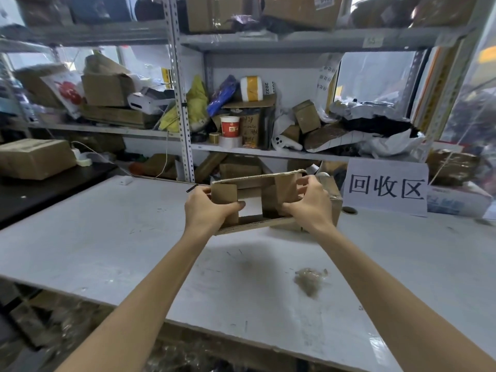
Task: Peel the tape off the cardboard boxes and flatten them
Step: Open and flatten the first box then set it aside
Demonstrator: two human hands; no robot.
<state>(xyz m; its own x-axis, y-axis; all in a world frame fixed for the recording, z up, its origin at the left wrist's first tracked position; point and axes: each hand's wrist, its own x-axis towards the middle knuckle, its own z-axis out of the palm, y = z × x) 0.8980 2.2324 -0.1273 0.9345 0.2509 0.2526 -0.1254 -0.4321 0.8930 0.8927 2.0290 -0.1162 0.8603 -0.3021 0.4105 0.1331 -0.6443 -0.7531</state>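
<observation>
At the far left, a closed brown cardboard carton [35, 157] sits on a dark side table, well apart from the work.

The left grip [212, 208], a bare hand, is closed on the left end of the open brown cardboard box [252, 224]. Its thumb lies across the small end flap and its fingers curl behind the wall.

The box hangs between the two hands over the far middle of the white bench [107, 237]. I cannot tell whether its lower edge touches the surface. Its long axis runs left to right, and both ends look open, since pale bench shows through the middle.

The right grip [308, 202] pinches the inner flap at the box's right end between thumb and fingers.

So the box lies straight between the grips, each equally near its own end. No tape is plainly visible on it. Collapsing it probably means pushing the two ends in opposite directions so the walls fold.

Nearer on the bench, to the right, lies a crumpled wad of clear tape [308, 280]. A white paper sign with black characters [386, 187] stands beyond it.
</observation>
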